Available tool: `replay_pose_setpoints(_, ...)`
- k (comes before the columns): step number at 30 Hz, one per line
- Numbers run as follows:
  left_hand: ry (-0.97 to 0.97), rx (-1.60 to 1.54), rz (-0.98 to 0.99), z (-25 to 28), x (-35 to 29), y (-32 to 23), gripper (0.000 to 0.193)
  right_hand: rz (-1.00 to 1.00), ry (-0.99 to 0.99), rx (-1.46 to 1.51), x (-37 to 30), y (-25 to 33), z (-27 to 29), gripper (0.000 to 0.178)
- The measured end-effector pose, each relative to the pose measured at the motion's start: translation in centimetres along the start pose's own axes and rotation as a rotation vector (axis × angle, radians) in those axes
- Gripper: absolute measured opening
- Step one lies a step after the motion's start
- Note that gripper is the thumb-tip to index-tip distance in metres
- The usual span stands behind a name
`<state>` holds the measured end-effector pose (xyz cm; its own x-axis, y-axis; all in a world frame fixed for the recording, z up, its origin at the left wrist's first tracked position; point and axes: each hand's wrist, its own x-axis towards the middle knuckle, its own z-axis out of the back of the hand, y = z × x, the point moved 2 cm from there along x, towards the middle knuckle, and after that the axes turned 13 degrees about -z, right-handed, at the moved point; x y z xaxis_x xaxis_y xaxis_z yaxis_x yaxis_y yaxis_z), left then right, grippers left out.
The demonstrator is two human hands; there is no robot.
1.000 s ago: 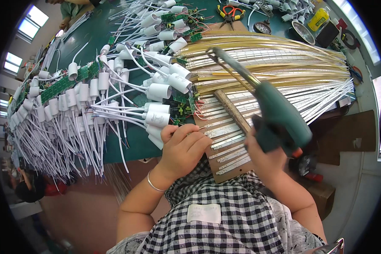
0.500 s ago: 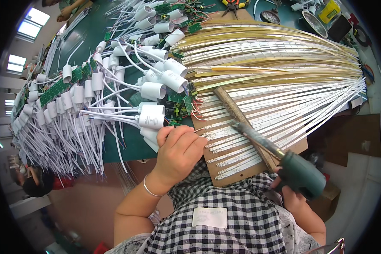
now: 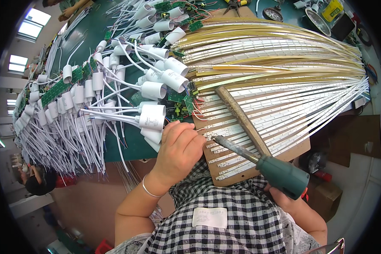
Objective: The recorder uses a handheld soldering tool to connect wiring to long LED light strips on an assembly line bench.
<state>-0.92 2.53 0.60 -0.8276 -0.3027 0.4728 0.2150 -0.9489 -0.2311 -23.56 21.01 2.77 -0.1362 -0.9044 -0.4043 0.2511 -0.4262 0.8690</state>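
My left hand (image 3: 180, 146) has its thumb and fingers pinched on a thin wire (image 3: 201, 129) at the near left edge of the brown board (image 3: 224, 180). My right hand (image 3: 285, 199) grips a soldering iron (image 3: 283, 175) with a dark green handle. Its dark tip reaches the end of one of the white LED strips (image 3: 237, 163), close by the left fingertips; whether it touches is too small to tell. The strips lie side by side on the board, their far ends bunched at the right. Beside the left hand lies a white cylindrical cap (image 3: 151, 117) with cables.
A wooden bar (image 3: 243, 120) lies slantwise across the strips. Green circuit boards (image 3: 180, 106) and many white caps with cables (image 3: 65, 101) cover the left of the green table. Pliers (image 3: 233, 5), a round metal dish (image 3: 317, 22) and a yellow container (image 3: 332, 10) are at the back.
The soldering iron has swung left and toward me, bringing its tip to the strip ends near my left fingers. My left hand has stayed nearly in place, still pinching.
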Motion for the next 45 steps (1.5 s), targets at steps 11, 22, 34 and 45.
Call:
replay_pose_setpoints(11, 0.008, -0.012, 0.033, 0.2, 0.6, -0.2, 0.028, -0.086, -0.022, 0.036, -0.1, 0.0, -0.2, 0.029)
replay_pose_setpoints(22, 0.016, -0.017, 0.047, 0.3, 0.8, -0.3, 0.027, -0.035, -0.025, -0.002, 0.4, 0.5, -0.2, 0.028)
replay_pose_setpoints(34, 0.019, -0.029, 0.038, 0.5, 0.9, -0.2, 0.027, 0.126, -0.045, 0.184, -0.9, -2.2, 0.4, 0.052)
replay_pose_setpoints(45, 0.039, -0.009, 0.007, 0.4, 0.6, 0.1, 0.024, 0.084, -0.277, 0.433, -0.5, -2.2, 0.6, 0.048)
